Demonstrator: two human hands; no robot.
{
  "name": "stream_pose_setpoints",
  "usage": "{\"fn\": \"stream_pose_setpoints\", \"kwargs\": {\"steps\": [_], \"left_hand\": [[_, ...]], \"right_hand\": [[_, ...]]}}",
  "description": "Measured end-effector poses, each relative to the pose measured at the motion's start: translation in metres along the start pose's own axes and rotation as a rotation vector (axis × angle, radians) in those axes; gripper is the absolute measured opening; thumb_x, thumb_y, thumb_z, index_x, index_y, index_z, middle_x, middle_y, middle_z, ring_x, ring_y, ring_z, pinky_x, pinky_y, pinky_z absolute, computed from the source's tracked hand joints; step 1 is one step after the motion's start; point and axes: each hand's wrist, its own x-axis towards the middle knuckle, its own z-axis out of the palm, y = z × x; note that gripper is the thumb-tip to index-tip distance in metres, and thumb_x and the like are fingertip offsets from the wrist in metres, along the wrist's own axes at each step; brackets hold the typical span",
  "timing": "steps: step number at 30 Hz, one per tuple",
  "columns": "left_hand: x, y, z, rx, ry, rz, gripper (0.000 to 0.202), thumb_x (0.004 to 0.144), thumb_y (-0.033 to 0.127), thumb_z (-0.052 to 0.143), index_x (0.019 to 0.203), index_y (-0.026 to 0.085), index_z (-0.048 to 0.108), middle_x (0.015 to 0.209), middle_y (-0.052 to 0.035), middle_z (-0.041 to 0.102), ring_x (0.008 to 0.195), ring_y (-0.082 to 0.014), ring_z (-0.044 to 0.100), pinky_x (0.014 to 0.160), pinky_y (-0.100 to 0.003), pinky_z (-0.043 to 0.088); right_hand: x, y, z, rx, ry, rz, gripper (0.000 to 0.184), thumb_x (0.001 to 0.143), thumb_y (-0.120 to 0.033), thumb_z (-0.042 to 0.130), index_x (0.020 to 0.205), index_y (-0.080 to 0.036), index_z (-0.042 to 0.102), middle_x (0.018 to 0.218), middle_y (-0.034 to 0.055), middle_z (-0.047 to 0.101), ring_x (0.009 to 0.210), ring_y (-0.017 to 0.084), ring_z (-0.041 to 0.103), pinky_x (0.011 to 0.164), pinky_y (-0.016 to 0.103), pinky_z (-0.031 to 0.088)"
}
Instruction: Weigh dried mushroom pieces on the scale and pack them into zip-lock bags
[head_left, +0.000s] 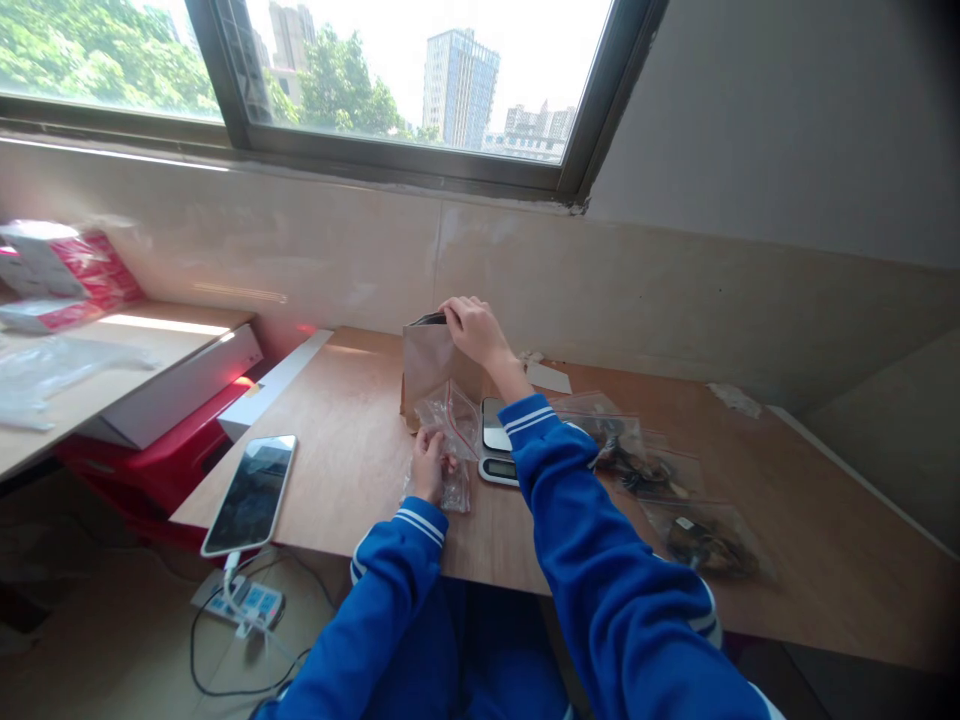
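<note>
At paper bag's (pixel 427 362) top | right hand (pixel 471 328): fingers gripping rim | left hand (pixel 428 464): fingers pinching clear zip bag (pixel 462 424)

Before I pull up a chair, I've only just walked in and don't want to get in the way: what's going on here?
A person in blue sleeves is handling bags at a wooden table. The right hand holds the top edge of a paper bag, while the left hand holds clear plastic packaging in front of it. A scale sits beside them, partly hidden by the right sleeve.
</note>
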Motion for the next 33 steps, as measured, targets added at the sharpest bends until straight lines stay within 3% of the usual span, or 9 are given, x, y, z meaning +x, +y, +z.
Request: {"fn": "stream_pose_setpoints", "kwargs": {"steps": [6, 11, 13, 15, 20, 26, 29, 31, 33], "left_hand": [[-0.004, 0.005, 0.001, 0.053, 0.033, 0.015, 0.024, 0.075, 0.035, 0.057, 0.093, 0.021, 0.052, 0.067, 0.0069, 0.053, 0.036, -0.0041, 0.044, 0.032, -0.016, 0.029], [-0.01, 0.011, 0.005, 0.063, 0.03, 0.096, 0.031, 0.074, 0.039, 0.06, 0.099, 0.021, 0.052, 0.073, 0.0053, 0.054, 0.043, -0.0044, 0.043, 0.036, -0.015, 0.034], [-0.012, 0.012, 0.006, 0.093, 0.012, 0.14, 0.033, 0.075, 0.041, 0.061, 0.1, 0.021, 0.052, 0.072, 0.0049, 0.053, 0.043, -0.0046, 0.041, 0.036, -0.016, 0.032], [-0.014, 0.015, 0.007, 0.136, -0.014, 0.171, 0.033, 0.076, 0.043, 0.062, 0.099, 0.02, 0.053, 0.07, 0.0051, 0.051, 0.042, -0.0042, 0.038, 0.035, -0.016, 0.03], [-0.02, 0.034, 0.01, 0.181, -0.169, 0.118, 0.04, 0.077, 0.045, 0.065, 0.108, 0.02, 0.058, 0.076, 0.0033, 0.054, 0.046, -0.0024, 0.038, 0.038, -0.012, 0.025], [-0.038, 0.051, 0.016, 0.281, -0.234, 0.109, 0.045, 0.08, 0.047, 0.062, 0.116, 0.02, 0.057, 0.091, -0.0008, 0.061, 0.043, -0.0013, 0.035, 0.035, -0.015, 0.025], [-0.046, 0.046, 0.015, 0.323, -0.204, 0.14, 0.045, 0.081, 0.044, 0.06, 0.119, 0.021, 0.056, 0.102, -0.0043, 0.063, 0.055, -0.007, 0.051, 0.042, -0.019, 0.037], [-0.048, 0.044, 0.013, 0.361, -0.197, 0.2, 0.041, 0.08, 0.041, 0.06, 0.117, 0.021, 0.057, 0.111, -0.0064, 0.063, 0.082, -0.0147, 0.062, 0.06, -0.023, 0.049], [-0.049, 0.044, 0.013, 0.407, -0.193, 0.24, 0.038, 0.08, 0.041, 0.06, 0.112, 0.021, 0.06, 0.114, -0.0071, 0.064, 0.103, -0.0201, 0.061, 0.08, -0.029, 0.049]], "right_hand": [[-0.058, -0.025, -0.003, 0.047, 0.246, 0.147, 0.034, 0.1, -0.029, 0.029, 0.102, -0.018, 0.061, 0.108, 0.0095, 0.063, 0.107, 0.021, 0.054, 0.1, 0.033, 0.034], [-0.128, -0.015, 0.027, 0.22, 0.113, 0.572, 0.04, 0.088, -0.049, 0.051, 0.106, -0.014, 0.059, 0.11, 0.0152, 0.064, 0.104, 0.026, 0.058, 0.091, 0.037, 0.042], [-0.141, -0.008, 0.034, 0.379, -0.021, 0.643, 0.038, 0.087, -0.049, 0.051, 0.095, -0.015, 0.063, 0.097, 0.0124, 0.069, 0.092, 0.024, 0.063, 0.082, 0.033, 0.045], [-0.145, -0.001, 0.034, 0.485, -0.027, 0.627, 0.033, 0.088, -0.045, 0.046, 0.083, -0.017, 0.064, 0.084, 0.0074, 0.07, 0.08, 0.021, 0.064, 0.074, 0.029, 0.045], [-0.147, 0.014, 0.021, 0.524, 0.307, 0.687, 0.035, 0.086, -0.046, 0.045, 0.076, -0.017, 0.063, 0.069, 0.0052, 0.068, 0.065, 0.019, 0.06, 0.062, 0.027, 0.044], [-0.192, -0.003, 0.018, 0.766, 0.509, 0.876, 0.052, 0.085, -0.065, 0.044, 0.094, -0.016, 0.06, 0.073, 0.0043, 0.065, 0.058, 0.016, 0.058, 0.052, 0.027, 0.047], [-0.216, -0.02, 0.017, 0.954, 0.398, 0.942, 0.053, 0.079, -0.063, 0.057, 0.109, -0.02, 0.051, 0.077, 0.0019, 0.065, 0.056, 0.015, 0.059, 0.045, 0.024, 0.047], [-0.226, -0.027, 0.017, 1.051, 0.26, 0.931, 0.057, 0.073, -0.055, 0.069, 0.114, -0.022, 0.047, 0.085, 0.0022, 0.066, 0.063, 0.015, 0.063, 0.049, 0.024, 0.051], [-0.232, -0.03, 0.016, 1.111, 0.165, 0.936, 0.059, 0.07, -0.048, 0.074, 0.116, -0.022, 0.046, 0.089, 0.0019, 0.066, 0.062, 0.015, 0.064, 0.048, 0.024, 0.053]]}}
